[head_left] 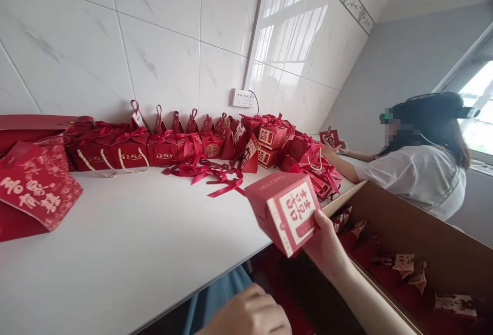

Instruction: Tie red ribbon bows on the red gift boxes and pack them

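Observation:
My right hand [323,242] grips a red gift box [285,211] with a cream label bearing red characters. It is held tilted above the front edge of the white table [134,232]. My left hand [250,314] is at the bottom, below that edge, with its fingers curled closed. Its palm side is hidden, so I cannot see whether anything is in it. Behind the held box lie red ribbons [208,170] on the tabletop. A small red box [250,155] with a printed face stands beside them.
Red boxes with rope handles [127,150] line the wall, and a heap of boxes [273,134] is further right. A large red box [34,191] is at left. An open carton [423,222] holds several red boxes. A co-worker [419,175] holds a small red box [329,137].

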Available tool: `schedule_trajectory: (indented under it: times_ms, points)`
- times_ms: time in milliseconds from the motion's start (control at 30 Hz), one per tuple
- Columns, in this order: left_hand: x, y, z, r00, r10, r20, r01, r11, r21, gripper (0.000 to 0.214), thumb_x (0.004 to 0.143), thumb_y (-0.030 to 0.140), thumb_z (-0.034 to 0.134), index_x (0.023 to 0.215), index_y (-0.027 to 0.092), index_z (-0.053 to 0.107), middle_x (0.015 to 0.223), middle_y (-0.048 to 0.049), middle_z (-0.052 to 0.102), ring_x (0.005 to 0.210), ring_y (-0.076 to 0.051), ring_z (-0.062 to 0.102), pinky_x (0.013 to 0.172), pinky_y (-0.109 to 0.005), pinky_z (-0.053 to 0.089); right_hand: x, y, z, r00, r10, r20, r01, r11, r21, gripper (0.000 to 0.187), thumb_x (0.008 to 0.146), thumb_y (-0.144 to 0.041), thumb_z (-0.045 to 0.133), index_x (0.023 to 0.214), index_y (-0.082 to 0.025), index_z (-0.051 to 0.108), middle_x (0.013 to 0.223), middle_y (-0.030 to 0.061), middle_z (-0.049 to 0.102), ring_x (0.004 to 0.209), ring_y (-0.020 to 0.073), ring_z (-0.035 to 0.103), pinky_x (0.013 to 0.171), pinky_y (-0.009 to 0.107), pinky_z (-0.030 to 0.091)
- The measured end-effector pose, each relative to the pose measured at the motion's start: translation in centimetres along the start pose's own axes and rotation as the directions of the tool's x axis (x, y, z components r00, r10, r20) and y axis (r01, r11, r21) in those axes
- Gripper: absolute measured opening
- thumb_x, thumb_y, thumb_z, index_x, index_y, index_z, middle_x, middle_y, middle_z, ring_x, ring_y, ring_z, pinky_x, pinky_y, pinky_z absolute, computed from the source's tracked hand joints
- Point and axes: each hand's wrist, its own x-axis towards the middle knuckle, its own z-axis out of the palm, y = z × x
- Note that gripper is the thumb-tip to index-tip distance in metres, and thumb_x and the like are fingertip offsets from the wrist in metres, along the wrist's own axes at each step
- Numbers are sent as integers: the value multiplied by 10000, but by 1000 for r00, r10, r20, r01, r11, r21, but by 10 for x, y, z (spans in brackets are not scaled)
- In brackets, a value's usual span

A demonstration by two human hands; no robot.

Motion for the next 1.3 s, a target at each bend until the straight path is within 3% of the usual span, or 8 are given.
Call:
schedule_trajectory:
  times_ms: [67, 167, 267, 367, 600, 833, 1000, 1300]
  points:
    - [0, -6, -10, 996, -55, 76, 55, 998, 10, 120, 813, 201, 596, 699, 184, 567, 716, 42, 662, 647, -110, 584, 620, -249, 409, -4, -10, -16, 961, -276, 25, 270, 911, -311, 577, 679, -488, 718, 1140, -263, 453, 1077, 67, 634, 896, 245, 659, 720, 375, 585]
    - [8, -11, -23, 965, -152, 214, 152, 988, 15, 81, 795, 205, 613, 720, 184, 589, 739, 28, 658, 675, -132, 591, 611, -261, 402, -12, -31, -36, 761, -611, 219, 539, 407, -738, 710, 645, -375, 775, 1224, -274, 377, 1227, 111, 495, 992, 267, 614, 744, 413, 584]
    - [27, -16, -29, 933, -154, 327, 166, 986, -11, 82, 838, 185, 544, 800, 188, 616, 804, 12, 665, 725, -141, 599, 673, -266, 425, -21, -51, -52, 521, -697, 492, 537, -181, -824, 831, 651, -328, 782, 1326, -271, 300, 1290, 149, 398, 1123, 322, 530, 788, 485, 569]
    - [49, -25, -28, 919, -127, 373, 144, 989, -16, 123, 857, 182, 506, 805, 182, 617, 816, -4, 663, 752, -157, 598, 698, -279, 441, -30, -64, -65, 465, -659, 592, 446, -403, -799, 919, 691, -328, 755, 1412, -273, 188, 1297, 168, 393, 1144, 338, 504, 763, 508, 578]
    - [81, -76, -20, 983, -100, 156, 120, 985, -127, 202, 869, 132, 415, 811, 175, 604, 844, -31, 653, 849, -167, 594, 782, -286, 482, -41, -88, -115, 628, -661, 411, 236, -341, -910, 852, 719, -453, 690, 1401, -266, 215, 1298, 160, 380, 1053, 320, 562, 739, 498, 586]
    - [67, -134, -15, 951, -232, -205, 220, 972, -81, 245, 890, 260, 385, 785, 191, 596, 815, -35, 652, 834, -174, 609, 753, -298, 519, -24, -100, -239, 762, -647, 31, -72, -131, -989, 843, 667, -571, 659, 1334, -212, 288, 1260, 150, 370, 1099, 316, 528, 892, 509, 504]
    - [62, -135, -9, 951, -228, -211, 231, 973, -8, 243, 875, 294, 370, 777, 205, 574, 794, 1, 628, 818, -161, 598, 736, -298, 522, -19, -82, -312, 785, -568, -245, -280, 27, -960, 895, 565, -557, 685, 1280, -158, 325, 1193, 164, 400, 1132, 353, 485, 960, 521, 426]
    - [66, -140, 1, 932, -214, -294, 243, 968, 68, 158, 841, 278, 425, 821, 214, 567, 826, 20, 627, 855, -165, 594, 773, -307, 500, -31, -53, -365, 866, -357, -350, -353, 61, -934, 827, 602, -436, 686, 1277, -185, 277, 1245, 154, 416, 1201, 327, 450, 1006, 497, 376]
